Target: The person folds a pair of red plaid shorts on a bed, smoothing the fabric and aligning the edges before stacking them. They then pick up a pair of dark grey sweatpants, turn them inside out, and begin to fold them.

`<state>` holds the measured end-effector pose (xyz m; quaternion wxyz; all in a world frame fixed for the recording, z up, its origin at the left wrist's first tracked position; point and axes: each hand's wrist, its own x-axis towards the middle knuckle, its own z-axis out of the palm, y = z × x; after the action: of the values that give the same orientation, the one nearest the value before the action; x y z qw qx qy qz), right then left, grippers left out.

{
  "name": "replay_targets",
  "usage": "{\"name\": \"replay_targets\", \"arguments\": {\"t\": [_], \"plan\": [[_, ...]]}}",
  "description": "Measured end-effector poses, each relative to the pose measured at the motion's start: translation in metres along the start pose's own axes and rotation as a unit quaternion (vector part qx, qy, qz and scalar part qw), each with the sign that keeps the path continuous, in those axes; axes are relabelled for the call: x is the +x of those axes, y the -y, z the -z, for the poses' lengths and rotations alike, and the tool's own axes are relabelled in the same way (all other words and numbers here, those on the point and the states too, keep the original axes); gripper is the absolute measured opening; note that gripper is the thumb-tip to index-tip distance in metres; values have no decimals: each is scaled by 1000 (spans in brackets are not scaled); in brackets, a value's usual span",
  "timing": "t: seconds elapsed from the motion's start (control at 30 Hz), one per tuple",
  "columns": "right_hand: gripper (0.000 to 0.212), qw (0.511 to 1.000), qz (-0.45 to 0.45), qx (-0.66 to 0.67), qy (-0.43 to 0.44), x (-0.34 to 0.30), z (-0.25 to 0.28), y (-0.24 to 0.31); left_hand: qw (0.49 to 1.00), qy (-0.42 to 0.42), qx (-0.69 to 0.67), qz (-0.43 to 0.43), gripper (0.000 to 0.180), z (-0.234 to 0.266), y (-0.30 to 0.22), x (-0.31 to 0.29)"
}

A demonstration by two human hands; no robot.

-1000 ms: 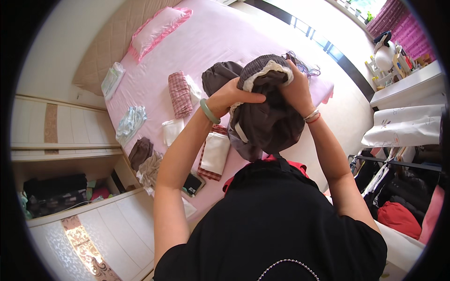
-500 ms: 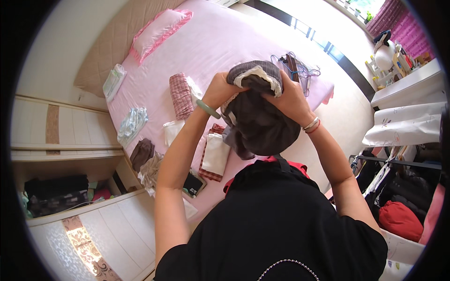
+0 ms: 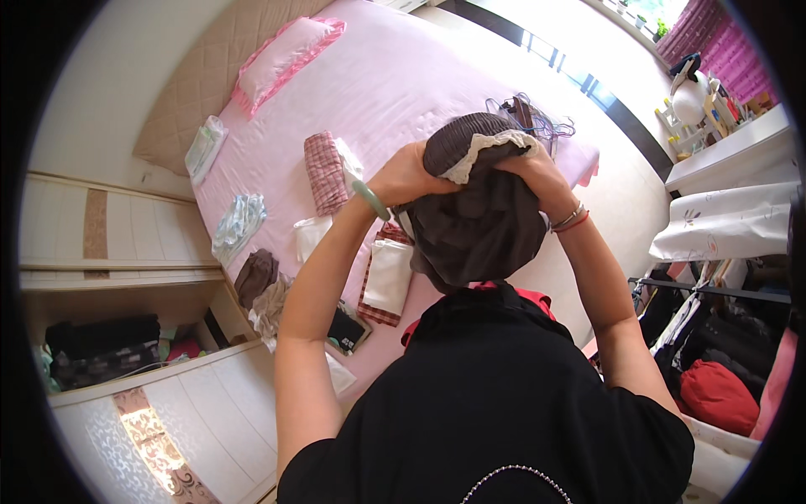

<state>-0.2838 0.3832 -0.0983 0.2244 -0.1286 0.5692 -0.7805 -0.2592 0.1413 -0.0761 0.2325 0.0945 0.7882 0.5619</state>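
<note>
Held up above the near edge of the pink bed: a dark brown garment with a pale lace-trimmed band at its top, bunched into a rounded bundle and hanging down between both forearms. Left hand, green bangle on the wrist, closed on the garment's upper left side, fingers curled into the cloth just under the trim. Right hand, thin bracelets at the wrist, clamped over the upper right side, fingers folded down on the fabric.

Spread on the bedsheet behind and left of the bundle: a rolled plaid cloth, a folded white piece edged in plaid nearer, a pale blue-green folded item further left, a brown crumpled piece near the left edge. Pink pillow at the far left end. Tangle of cords on the far right of the bed, just beyond the bundle. Open wardrobe shelf with dark items at lower left; clothes rack at right.
</note>
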Motion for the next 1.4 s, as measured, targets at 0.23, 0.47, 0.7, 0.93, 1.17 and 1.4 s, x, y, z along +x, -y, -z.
{"name": "replay_targets", "arguments": {"t": [0.23, 0.47, 0.7, 0.93, 1.17, 1.4], "plan": [[41, 964, -118, 229, 65, -11, -10, 14, 990, -134, 42, 21, 36, 7, -11, -4], [53, 994, -2, -50, 98, -12, -13, 10, 982, -108, -147, -40, 27, 18, 8, 5], [43, 918, 141, -365, -55, -3, -3, -2, 918, 68, -391, -8, 50, -4, -20, -20], [38, 963, -113, 235, 73, -23, -18, 20, 998, 9, -53, -15, 44, 4, -10, -10], [40, 968, -105, 204, 97, -16, -10, 15, 994, 34, -89, 55, 42, 6, 0, -12], [41, 984, 62, -155, 60, 17, -2, 3, 823, 134, -551, 32, 45, -17, 11, -32]]}}
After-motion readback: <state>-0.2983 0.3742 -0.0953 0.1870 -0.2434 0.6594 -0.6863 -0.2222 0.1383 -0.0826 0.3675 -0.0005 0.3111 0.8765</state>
